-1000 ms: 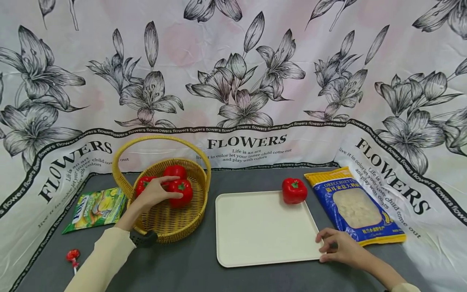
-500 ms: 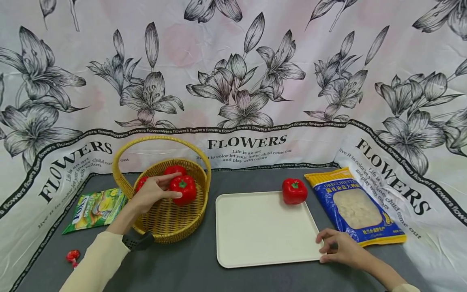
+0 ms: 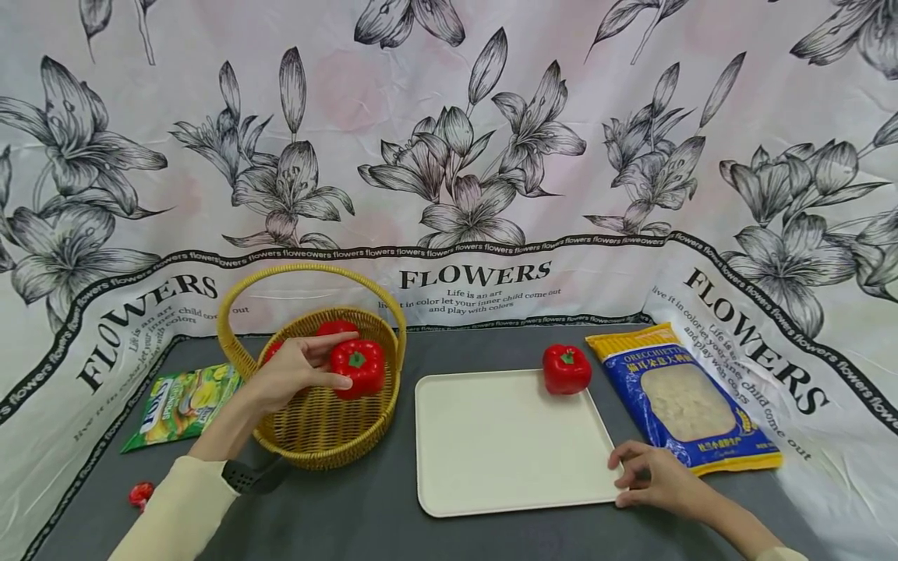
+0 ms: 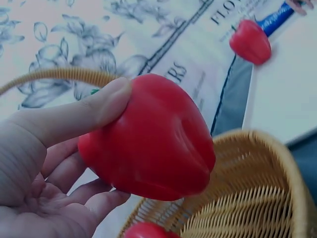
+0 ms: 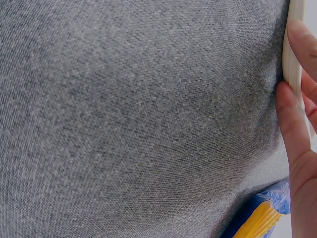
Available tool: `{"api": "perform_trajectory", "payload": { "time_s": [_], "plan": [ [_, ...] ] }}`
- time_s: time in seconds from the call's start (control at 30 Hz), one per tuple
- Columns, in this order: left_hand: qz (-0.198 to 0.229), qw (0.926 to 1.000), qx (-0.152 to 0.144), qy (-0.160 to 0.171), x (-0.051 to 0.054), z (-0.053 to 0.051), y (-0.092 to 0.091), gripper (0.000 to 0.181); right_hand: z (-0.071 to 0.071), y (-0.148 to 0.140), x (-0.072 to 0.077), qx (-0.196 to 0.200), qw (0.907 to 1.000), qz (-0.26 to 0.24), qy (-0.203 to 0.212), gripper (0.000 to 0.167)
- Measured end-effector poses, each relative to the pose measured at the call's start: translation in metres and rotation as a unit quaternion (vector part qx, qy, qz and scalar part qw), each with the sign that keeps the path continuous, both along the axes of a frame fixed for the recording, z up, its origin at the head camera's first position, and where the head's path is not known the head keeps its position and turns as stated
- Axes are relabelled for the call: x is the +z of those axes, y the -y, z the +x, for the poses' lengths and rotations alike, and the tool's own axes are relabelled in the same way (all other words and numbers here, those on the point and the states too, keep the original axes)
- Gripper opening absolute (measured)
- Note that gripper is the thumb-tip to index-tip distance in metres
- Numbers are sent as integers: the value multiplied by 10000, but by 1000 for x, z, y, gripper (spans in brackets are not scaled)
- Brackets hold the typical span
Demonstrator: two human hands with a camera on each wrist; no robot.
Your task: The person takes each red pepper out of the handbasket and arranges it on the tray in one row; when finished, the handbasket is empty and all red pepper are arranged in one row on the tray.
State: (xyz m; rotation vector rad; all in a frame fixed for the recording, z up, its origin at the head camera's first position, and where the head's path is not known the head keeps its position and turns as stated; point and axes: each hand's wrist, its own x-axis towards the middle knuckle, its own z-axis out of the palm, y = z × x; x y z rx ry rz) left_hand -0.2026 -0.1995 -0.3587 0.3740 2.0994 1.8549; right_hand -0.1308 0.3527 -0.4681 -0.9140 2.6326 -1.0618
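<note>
While the left hand [image 3: 295, 370] holds a red bell pepper [image 3: 363, 366] between its thumb and fingers, green stem uppermost in the head view, the right hand [image 3: 659, 479] grips the edge of a white tray [image 3: 515, 452] near its closest right corner, fingers bent and thumb set against the rim. The held pepper is above a yellow wicker basket [image 3: 316, 436], beneath the side of its tall arched handle. Inside the basket, toward the back, lies a second pepper [image 3: 337, 326]; a third pepper [image 3: 272, 351] sits on the left, mostly hidden behind the left hand. A black band [image 3: 245, 477] circles the left wrist, below a cream sleeve [image 3: 178, 502]. Right of the basket and apart from it, the tray carries another pepper [image 3: 567, 369] at its far right corner. Beyond that rests a blue and yellow pasta bag [image 3: 691, 405]. To the basket's left lie a green packet [image 3: 182, 405] and, nearer, a red lollipop [image 3: 141, 494], partly covered by the sleeve. Behind the grey table [image 3: 337, 518] hangs a flower-printed cloth [image 3: 477, 140].
</note>
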Motion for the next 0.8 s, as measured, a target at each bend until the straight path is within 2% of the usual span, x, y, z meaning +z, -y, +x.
{"api": "perform_trajectory", "payload": {
  "time_s": [0.2, 0.4, 0.6, 0.8],
  "plan": [
    [-5, 9998, -184, -32, 6, 3, -14, 70, 0, 1, 1, -80, 9997, 90, 196, 15],
    [15, 9993, -362, -28, 5, -1, -31, 67, 0, 2, 3, -80, 9997, 111, 198, 15],
    [-23, 9989, -454, -77, 4, -6, -57, 64, 0, 2, 3, -67, 9998, 46, 176, 15],
    [184, 9975, -679, -89, 1, -12, -88, 63, 0, 1, 2, -68, 9998, 54, 180, 15]
  ]
}}
